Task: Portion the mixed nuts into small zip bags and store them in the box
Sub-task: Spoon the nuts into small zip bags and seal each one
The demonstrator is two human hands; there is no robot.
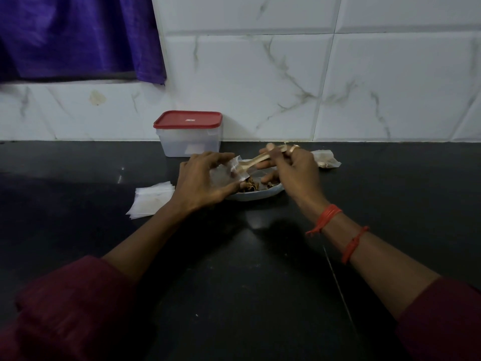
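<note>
Maroon sleeves sit closest to the camera, both forearms reaching forward over the dark bench (234,282). Left hand (205,178) pinches a small clear zip bag (225,173), thumb below and fingers on top, with the bag mouth facing right toward the other hand. Right hand (294,173) grips a pale spoon (250,162) by the handle, fingers curled round it. There is a ring on one finger and red threads (328,217) on the wrist.

Key relation: the spoon's long axis runs from the right hand down and left, and its bowl end sits at or just inside the bag mouth. Whether the bowl is loaded is too dim to tell. Step looks like tipping a scoop into the bag. The next move probably calls for the left hand to keep the mouth open while the right tilts the spoon.

Nuts (250,188) lie on a plate (260,196) directly beneath and between the two hands. Stack of empty bags (151,201) lies just left of the left wrist. One bag with contents (325,158) lies beyond the right hand. Box (190,139) with red lid on stands beyond the left hand by the tiled wall, closer to the left hand than the right. It appears to hold something pale, unclear what.
</note>
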